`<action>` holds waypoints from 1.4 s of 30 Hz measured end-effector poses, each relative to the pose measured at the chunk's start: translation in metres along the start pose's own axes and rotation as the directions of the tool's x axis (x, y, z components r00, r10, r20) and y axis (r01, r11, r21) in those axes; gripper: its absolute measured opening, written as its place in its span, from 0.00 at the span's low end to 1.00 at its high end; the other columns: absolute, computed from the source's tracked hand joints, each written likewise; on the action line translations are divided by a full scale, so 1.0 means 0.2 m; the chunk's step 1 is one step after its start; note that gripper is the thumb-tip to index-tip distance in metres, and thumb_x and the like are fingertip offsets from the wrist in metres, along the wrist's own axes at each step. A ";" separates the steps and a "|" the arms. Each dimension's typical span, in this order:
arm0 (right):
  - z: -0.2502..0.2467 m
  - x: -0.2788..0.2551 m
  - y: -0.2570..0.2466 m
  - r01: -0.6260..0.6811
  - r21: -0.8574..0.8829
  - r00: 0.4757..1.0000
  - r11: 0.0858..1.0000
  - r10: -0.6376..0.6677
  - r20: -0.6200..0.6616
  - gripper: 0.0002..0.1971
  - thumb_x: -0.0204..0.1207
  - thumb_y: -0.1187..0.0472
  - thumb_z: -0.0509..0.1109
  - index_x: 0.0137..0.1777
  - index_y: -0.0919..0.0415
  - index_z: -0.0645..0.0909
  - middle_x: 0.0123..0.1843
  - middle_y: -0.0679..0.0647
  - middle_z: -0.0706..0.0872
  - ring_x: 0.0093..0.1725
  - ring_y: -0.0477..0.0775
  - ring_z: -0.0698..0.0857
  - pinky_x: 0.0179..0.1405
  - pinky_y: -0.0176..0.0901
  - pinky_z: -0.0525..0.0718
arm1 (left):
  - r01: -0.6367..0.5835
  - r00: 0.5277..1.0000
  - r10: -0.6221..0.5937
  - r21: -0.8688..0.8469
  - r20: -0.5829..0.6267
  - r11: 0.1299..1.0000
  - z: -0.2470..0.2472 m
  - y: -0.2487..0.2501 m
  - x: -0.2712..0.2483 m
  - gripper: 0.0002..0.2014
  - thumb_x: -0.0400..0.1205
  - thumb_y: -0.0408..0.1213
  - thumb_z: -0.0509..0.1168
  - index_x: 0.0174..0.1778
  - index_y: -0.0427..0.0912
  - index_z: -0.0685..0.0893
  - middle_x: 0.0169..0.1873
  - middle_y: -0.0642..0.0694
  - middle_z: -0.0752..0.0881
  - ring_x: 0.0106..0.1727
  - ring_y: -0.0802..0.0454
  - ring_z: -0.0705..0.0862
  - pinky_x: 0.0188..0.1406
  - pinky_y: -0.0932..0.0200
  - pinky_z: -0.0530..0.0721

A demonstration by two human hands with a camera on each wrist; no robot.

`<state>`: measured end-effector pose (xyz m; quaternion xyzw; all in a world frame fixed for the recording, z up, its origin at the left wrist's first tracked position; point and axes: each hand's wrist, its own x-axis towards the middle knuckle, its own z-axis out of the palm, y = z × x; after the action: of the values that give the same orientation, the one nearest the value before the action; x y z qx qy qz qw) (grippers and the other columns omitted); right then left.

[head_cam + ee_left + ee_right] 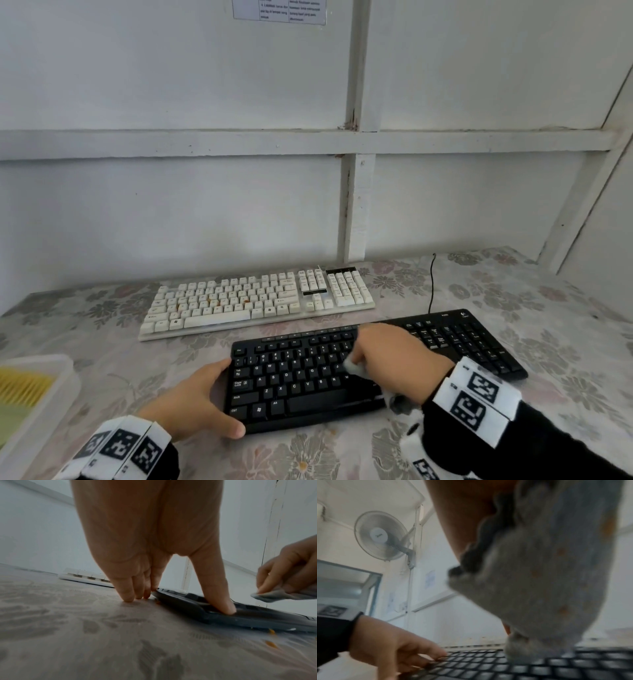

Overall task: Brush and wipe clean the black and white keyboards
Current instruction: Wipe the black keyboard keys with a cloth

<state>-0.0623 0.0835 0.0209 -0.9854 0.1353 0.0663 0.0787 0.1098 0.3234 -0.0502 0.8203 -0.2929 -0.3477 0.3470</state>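
The black keyboard (308, 387) lies at an angle on the flowered tablecloth in front of me. My left hand (205, 401) braces its left end: straight fingers (127, 595) touch the cloth by the far corner, and the thumb (221, 601) presses on the near corner. My right hand (387, 356) grips a bunched grey cloth (354, 369) and presses it on the keys near the middle of the board; the same cloth (539, 588) fills the right wrist view. The white keyboard (257, 301), with orange stains on some keys, lies behind, untouched.
A translucent white tray (51, 407) with a yellow-bristled brush (24, 387) stands at the left edge. A thin black cable (432, 284) runs from the black keyboard to the wall. Orange crumbs (271, 644) lie on the cloth beside the keyboard. The white wall stands close behind.
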 end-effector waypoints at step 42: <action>0.15 -0.14 0.32 -0.062 -0.026 0.994 0.998 0.059 -0.090 0.08 0.66 0.69 0.64 0.29 0.61 0.71 0.32 0.47 0.63 0.28 0.46 0.66 0.24 0.31 0.58 | -0.061 0.998 0.061 -0.019 0.017 0.998 0.00 -0.05 0.03 0.66 0.40 0.57 0.84 0.76 0.55 0.62 0.71 0.62 0.70 0.73 0.59 0.70 0.77 0.49 0.67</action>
<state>-0.1092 0.0350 -0.0125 -0.9839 0.1677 0.0266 0.0561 0.1166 0.3251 -0.0596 0.8048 -0.3177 -0.3465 0.3624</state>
